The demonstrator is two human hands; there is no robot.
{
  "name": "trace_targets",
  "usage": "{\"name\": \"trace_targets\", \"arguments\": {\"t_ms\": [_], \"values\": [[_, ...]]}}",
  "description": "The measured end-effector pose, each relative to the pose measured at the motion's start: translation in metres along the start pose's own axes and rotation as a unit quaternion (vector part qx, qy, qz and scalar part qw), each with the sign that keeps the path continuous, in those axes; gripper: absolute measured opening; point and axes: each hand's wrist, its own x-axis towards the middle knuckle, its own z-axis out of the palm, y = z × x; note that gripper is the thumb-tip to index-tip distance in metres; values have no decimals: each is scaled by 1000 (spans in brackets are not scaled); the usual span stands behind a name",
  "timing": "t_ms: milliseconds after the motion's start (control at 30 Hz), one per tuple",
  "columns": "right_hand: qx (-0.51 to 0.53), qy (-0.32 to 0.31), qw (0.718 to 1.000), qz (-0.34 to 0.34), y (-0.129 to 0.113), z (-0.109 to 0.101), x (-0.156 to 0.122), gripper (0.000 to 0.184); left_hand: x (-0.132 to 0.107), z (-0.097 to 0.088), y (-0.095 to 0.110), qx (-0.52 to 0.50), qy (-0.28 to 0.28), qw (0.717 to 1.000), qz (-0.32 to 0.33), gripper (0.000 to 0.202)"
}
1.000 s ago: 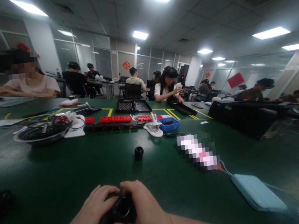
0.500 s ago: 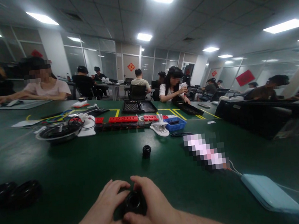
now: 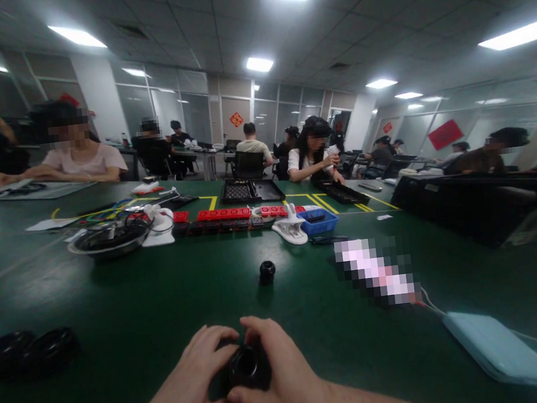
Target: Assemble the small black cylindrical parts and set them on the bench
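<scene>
Near the table's front edge, my left hand [image 3: 196, 379] and my right hand [image 3: 288, 371] curl around a glossy black ring-shaped part [image 3: 241, 378]. Its round opening faces up toward me. The fingers and thumbs of both hands bend in from either side, with the fingertips close together; the part's underside is hidden. Beyond the hands, a smaller black ring-shaped piece [image 3: 267, 271] stands alone on the green table [image 3: 163, 297]. Two larger black rings, a farther one [image 3: 5, 354] and a nearer one [image 3: 53, 350], lie at the left.
A metal bowl [image 3: 109, 249] of black parts, a red strip [image 3: 224, 213], a white clip-shaped stand [image 3: 291, 230] and a blue bin [image 3: 319, 223] line the table's far side. Right of my hands lies a light-blue slab [image 3: 501, 346] with cables. Other people sit at tables beyond.
My view has shifted slightly, so the table things appear a little farther right. Both hands keep their hold around the black ring-shaped part.
</scene>
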Motion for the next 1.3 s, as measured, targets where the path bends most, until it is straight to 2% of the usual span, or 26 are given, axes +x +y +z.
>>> {"name": "trace_targets", "arguments": {"t_ms": [100,200,267,433,533,633,733,867,933,1000,1133,1233,1300], "values": [[20,16,998,-61,2,1,0,64,-1,-1,1,-6,0,1000,-2,42],[28,-9,991,-130,3,0,0,68,-2,-2,-1,-6,-3,1000,1,50],[22,-6,992,-124,3,0,0,72,-2,0,-4,0,-5,1000,2,48],[-3,20,999,-26,2,-1,-2,83,-2,4,-9,-2,-5,1000,-8,45],[7,12,1000,-2,1,0,-3,76,-1,2,-5,0,-8,1000,-5,39],[32,23,998,-56,2,0,-4,67,0,-2,1,1,-11,1000,-9,39],[22,4,995,-102,1,0,-4,71,-1,-2,2,1,-8,1000,-12,40],[-3,-9,999,-45,-2,-1,-3,76,-1,-1,-2,4,-11,1000,-1,38],[10,8,999,-34,-3,-1,-3,66,0,-1,-1,7,-17,1000,-3,34],[27,13,997,-71,-4,-2,-3,57,0,-1,3,10,-10,1000,-11,34],[39,12,988,-147,-4,-5,-4,61,0,-2,9,9,14,1000,-22,39],[47,22,983,-179,-3,-6,-4,66,0,-2,7,7,9,1000,-13,40],[37,10,984,-173,-3,-5,-3,69,-1,-1,4,9,2,1000,-10,40]]}}
